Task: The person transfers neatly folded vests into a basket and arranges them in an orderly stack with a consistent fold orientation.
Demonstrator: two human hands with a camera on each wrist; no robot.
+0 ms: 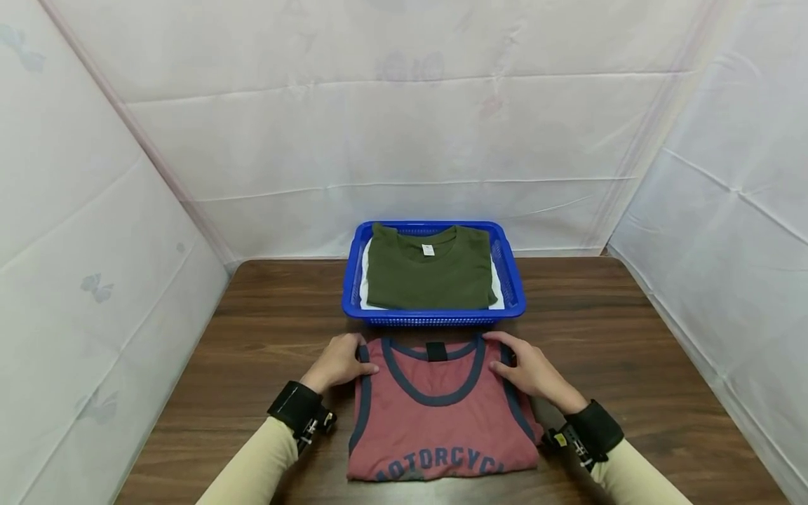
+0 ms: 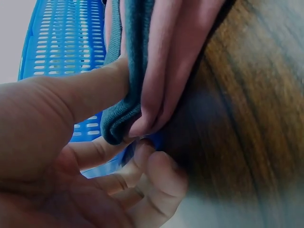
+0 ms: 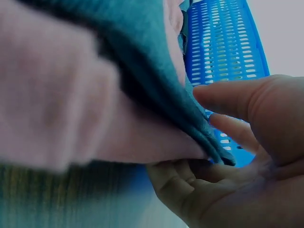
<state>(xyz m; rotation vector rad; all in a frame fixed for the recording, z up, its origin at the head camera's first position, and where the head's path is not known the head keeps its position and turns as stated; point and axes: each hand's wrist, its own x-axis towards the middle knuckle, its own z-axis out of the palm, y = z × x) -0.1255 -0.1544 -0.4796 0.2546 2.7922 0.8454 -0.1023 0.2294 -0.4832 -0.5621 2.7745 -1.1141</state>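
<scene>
A folded red tank top [image 1: 435, 421] with dark blue trim and dark lettering lies on the table, its neckline toward the basket. My left hand [image 1: 339, 361] pinches the left shoulder corner, thumb on top and fingers beneath the layers, as the left wrist view shows. At the opposite shoulder, my right hand [image 1: 530, 368] holds the trimmed edge between its thumb and the fingers tucked under the cloth. Just beyond the tank top stands a blue plastic basket [image 1: 435, 321]. Inside it a folded olive green T-shirt [image 1: 429, 277] rests on white cloth [image 1: 497, 284].
The brown wooden table [image 1: 271, 330] carries the basket near its back edge. White sheeting [image 1: 404, 140] closes off the back and both sides. Each wrist wears a black strap with a small camera.
</scene>
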